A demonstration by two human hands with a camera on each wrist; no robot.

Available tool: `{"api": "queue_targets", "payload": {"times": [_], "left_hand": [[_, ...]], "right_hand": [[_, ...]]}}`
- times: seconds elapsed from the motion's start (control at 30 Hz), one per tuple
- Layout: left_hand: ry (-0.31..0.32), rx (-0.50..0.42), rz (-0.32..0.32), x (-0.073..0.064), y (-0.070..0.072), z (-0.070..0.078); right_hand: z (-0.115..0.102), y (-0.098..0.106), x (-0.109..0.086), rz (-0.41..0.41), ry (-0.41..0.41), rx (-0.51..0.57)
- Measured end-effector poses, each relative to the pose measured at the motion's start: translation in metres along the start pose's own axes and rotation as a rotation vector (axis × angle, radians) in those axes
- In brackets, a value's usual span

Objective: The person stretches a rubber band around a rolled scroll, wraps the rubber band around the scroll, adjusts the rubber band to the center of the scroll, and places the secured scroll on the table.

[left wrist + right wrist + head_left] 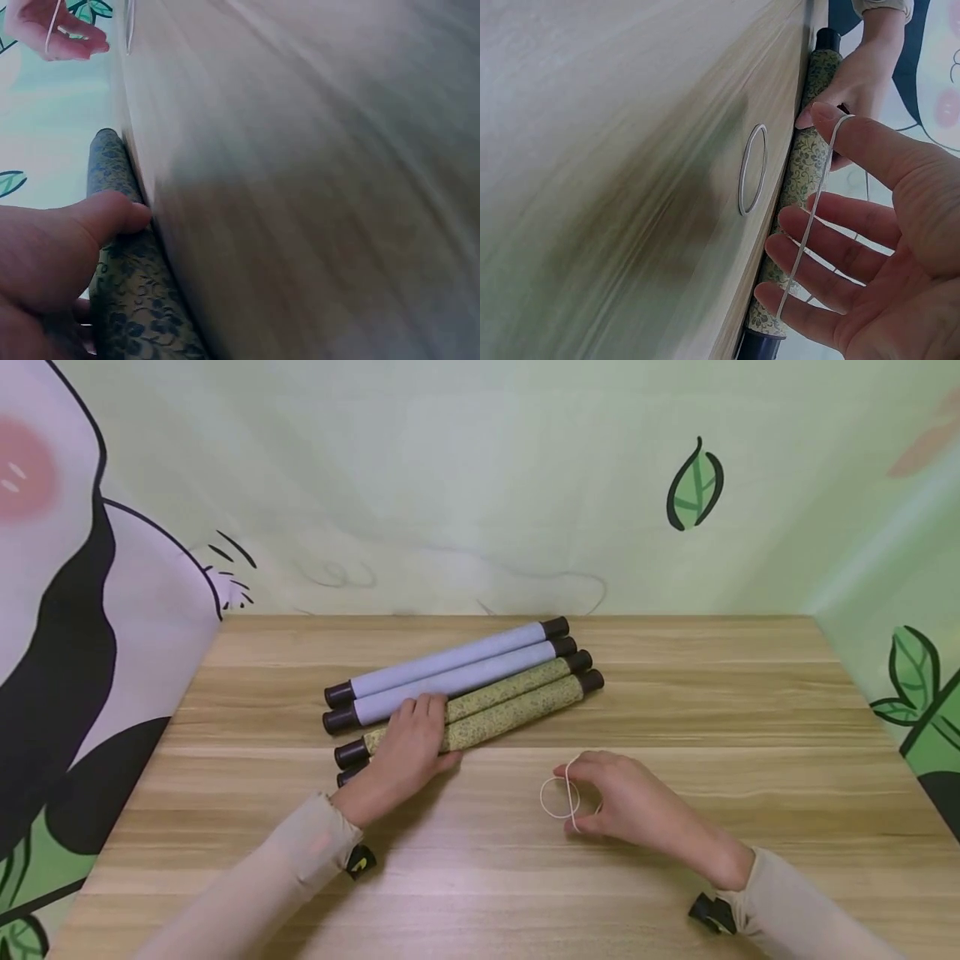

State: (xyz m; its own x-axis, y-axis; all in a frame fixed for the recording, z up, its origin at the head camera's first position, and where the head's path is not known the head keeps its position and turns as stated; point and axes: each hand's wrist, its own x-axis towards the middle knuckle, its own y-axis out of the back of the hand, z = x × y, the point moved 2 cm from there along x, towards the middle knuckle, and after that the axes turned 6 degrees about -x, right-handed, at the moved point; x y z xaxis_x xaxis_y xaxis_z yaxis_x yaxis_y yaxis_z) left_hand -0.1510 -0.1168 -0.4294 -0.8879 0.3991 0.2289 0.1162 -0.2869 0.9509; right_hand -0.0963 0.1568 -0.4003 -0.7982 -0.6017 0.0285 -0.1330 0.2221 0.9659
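Observation:
Two green floral scrolls point(517, 714) with black end knobs lie side by side on the table. My left hand point(408, 739) grips them near their left end, fingers over the top and thumb along the near side. In the left wrist view, the thumb presses the patterned scroll point(139, 300). My right hand point(633, 797) is held to the right of the scrolls with thumb and fingers spread apart. A thin white rubber band point(808, 232) is stretched around its thumb and fingers. A second rubber band ring point(742, 176) lies on the table beside that hand.
Two pale blue scrolls point(450, 658) with black knobs lie just beyond the green ones, roughly parallel. The wooden table point(750, 693) meets a printed backdrop point(450, 485) at its far edge. Dark wrist devices point(712, 914) sit under both sleeves.

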Motion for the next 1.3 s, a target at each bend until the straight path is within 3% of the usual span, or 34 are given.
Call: {"api": "queue_targets", "payload": {"times": [0.2, 0.47, 0.73, 0.97, 1.13, 1.3], "left_hand": [[-0.002, -0.018, -0.019, -0.002, 0.001, -0.002], [-0.067, -0.026, 0.008, -0.007, 0.008, -0.003], [-0.118, -0.049, 0.05, -0.015, 0.019, 0.0], [-0.155, -0.076, 0.028, -0.023, 0.021, 0.0], [-0.175, -0.108, 0.003, -0.027, 0.023, 0.002], [-0.236, -0.103, -0.019, -0.029, 0.024, 0.005]], "right_hand": [[0.002, 0.002, 0.001, 0.04, -0.03, 0.001], [0.011, 0.008, 0.003, 0.157, -0.142, 0.089], [0.022, 0.015, 0.0, 0.326, -0.241, 0.193], [0.031, 0.018, -0.002, 0.493, -0.319, 0.344], [0.038, 0.018, -0.002, 0.478, -0.379, 0.461], [0.039, 0.018, -0.003, 0.426, -0.426, 0.526]]}}
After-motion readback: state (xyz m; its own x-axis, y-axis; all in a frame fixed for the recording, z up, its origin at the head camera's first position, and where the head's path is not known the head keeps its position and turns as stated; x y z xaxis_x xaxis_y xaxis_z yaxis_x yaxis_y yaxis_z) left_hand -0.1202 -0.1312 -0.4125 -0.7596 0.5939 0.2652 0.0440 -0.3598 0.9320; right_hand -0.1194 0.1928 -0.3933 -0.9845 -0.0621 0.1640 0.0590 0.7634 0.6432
